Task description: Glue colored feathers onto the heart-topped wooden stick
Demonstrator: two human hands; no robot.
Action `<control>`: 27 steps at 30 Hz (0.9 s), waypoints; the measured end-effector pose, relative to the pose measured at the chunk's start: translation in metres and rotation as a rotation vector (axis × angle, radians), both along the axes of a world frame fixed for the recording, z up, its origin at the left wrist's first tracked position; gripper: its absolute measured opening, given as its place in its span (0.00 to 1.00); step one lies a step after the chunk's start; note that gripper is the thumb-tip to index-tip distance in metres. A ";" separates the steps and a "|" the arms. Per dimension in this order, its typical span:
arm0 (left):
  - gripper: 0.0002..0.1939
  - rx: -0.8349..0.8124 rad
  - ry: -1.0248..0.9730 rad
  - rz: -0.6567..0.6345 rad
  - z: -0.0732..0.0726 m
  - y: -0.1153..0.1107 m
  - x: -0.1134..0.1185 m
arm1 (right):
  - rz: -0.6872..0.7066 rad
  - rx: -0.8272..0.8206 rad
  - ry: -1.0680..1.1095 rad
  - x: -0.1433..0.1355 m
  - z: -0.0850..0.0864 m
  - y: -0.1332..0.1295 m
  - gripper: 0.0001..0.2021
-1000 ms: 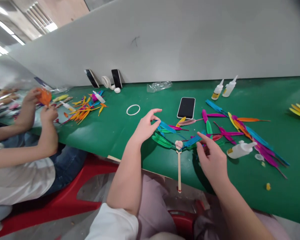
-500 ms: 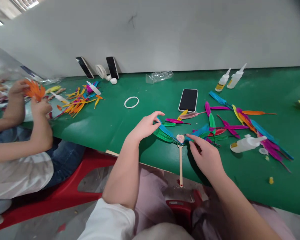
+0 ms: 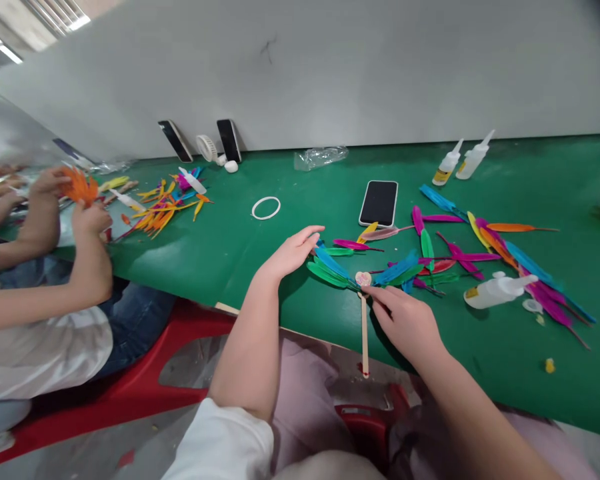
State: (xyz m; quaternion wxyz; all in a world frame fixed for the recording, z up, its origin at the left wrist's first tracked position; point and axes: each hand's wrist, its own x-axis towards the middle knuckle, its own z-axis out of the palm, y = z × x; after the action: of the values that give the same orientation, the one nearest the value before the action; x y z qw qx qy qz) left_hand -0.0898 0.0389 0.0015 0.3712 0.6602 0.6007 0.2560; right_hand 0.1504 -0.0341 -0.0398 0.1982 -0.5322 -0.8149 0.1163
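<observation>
Since the earlier frame, the right hand [image 3: 407,320] has moved to the left, away from the blue and green feathers [image 3: 401,270] on the right side, and its forefinger now reaches the lower edge of a small heart plate [image 3: 363,279]. The largest thing is the pale partition [image 3: 330,73], which stands behind the green desk [image 3: 240,260]. At the left sits a co-worker, whose hands hold an orange feather bunch [image 3: 80,187]. The left hand [image 3: 291,255] is at the tips of the left blue and green feathers [image 3: 330,268]; its fingers are straight and close together, but I cannot tell if they pinch a tip. The right thumb is under the forefinger, and I also cannot tell if a stem is pinched there. Between the hands lies the wooden stick [image 3: 365,333], with the heart plate at its top, feathers to both sides, and its lower end past the near edge of the desk. A glue bottle [image 3: 495,293] lies on its side to the right; a smartphone [image 3: 379,203] lies beyond the feathers. Smaller are a white ring [image 3: 266,208], a bottle cap [image 3: 533,305] and a yellow scrap [image 3: 549,365].
</observation>
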 end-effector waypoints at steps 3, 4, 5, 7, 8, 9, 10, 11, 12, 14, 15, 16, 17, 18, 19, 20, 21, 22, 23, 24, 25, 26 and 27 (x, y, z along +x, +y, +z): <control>0.20 -0.008 -0.038 -0.047 0.000 0.000 0.001 | -0.014 -0.003 0.003 -0.001 0.002 -0.001 0.15; 0.21 -0.010 -0.046 -0.079 0.000 0.000 0.001 | -0.017 -0.004 0.005 -0.002 0.002 -0.001 0.15; 0.23 -0.012 -0.056 -0.111 0.001 0.000 0.002 | -0.017 -0.006 0.011 -0.002 0.002 -0.001 0.15; 0.24 -0.003 -0.086 -0.139 0.001 0.000 0.002 | -0.019 -0.003 0.037 -0.003 0.003 -0.002 0.15; 0.24 0.009 -0.102 -0.133 0.001 0.000 0.002 | -0.023 0.004 0.060 -0.003 0.004 -0.002 0.15; 0.23 0.026 -0.121 -0.115 0.001 0.001 0.001 | -0.037 0.017 0.092 -0.003 0.004 -0.002 0.15; 0.22 0.053 -0.144 -0.085 0.000 0.003 0.001 | -0.061 0.035 0.130 -0.003 0.005 -0.003 0.16; 0.21 0.086 -0.171 -0.043 -0.001 0.005 0.001 | -0.090 0.057 0.173 -0.003 0.006 -0.003 0.16; 0.20 0.128 -0.201 0.018 -0.002 0.008 0.002 | -0.120 0.078 0.217 -0.003 0.007 -0.004 0.16; 0.19 0.221 -0.270 0.197 -0.004 0.015 0.005 | -0.162 0.107 0.294 -0.003 0.008 -0.004 0.16; 0.19 0.256 -0.306 0.288 -0.006 0.019 0.007 | -0.169 0.110 0.318 -0.003 0.009 -0.005 0.16; 0.19 0.268 -0.338 0.359 -0.007 0.023 0.011 | -0.166 0.103 0.330 -0.004 0.009 -0.005 0.15; 0.21 0.257 -0.356 0.398 -0.008 0.027 0.014 | -0.158 0.089 0.332 -0.004 0.009 -0.005 0.15; 0.22 0.234 -0.345 0.410 -0.010 0.030 0.018 | -0.151 0.073 0.327 -0.005 0.010 -0.005 0.15; 0.24 0.210 -0.292 0.395 -0.011 0.031 0.021 | -0.141 0.057 0.317 -0.005 0.010 -0.005 0.15; 0.25 0.198 -0.194 0.365 -0.011 0.032 0.025 | -0.132 0.045 0.302 -0.005 0.011 -0.004 0.15; 0.25 0.204 -0.064 0.328 -0.012 0.033 0.027 | -0.132 0.038 0.283 -0.003 0.012 -0.003 0.15; 0.24 0.225 0.078 0.281 -0.012 0.032 0.030 | -0.147 0.039 0.259 -0.001 0.013 -0.002 0.15; 0.22 0.252 0.207 0.226 -0.011 0.030 0.033 | -0.183 0.048 0.229 0.002 0.015 0.000 0.14; 0.20 0.275 0.309 0.166 -0.010 0.028 0.036 | -0.237 0.061 0.192 0.007 0.017 0.002 0.14; 0.19 0.288 0.382 0.108 -0.008 0.026 0.038 | -0.299 0.074 0.150 0.012 0.018 0.004 0.14; 0.18 0.294 0.435 0.064 -0.007 0.024 0.041 | -0.364 0.082 0.105 0.017 0.020 0.006 0.14; 0.17 0.291 0.479 0.031 -0.005 0.023 0.044 | -0.417 0.079 0.060 0.023 0.022 0.008 0.15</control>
State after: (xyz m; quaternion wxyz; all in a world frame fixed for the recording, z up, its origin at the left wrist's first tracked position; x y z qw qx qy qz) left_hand -0.0458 0.0616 -0.0034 0.1159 0.7391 0.6382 0.1816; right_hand 0.1736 -0.0260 -0.0183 0.2631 -0.6773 -0.6847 0.0566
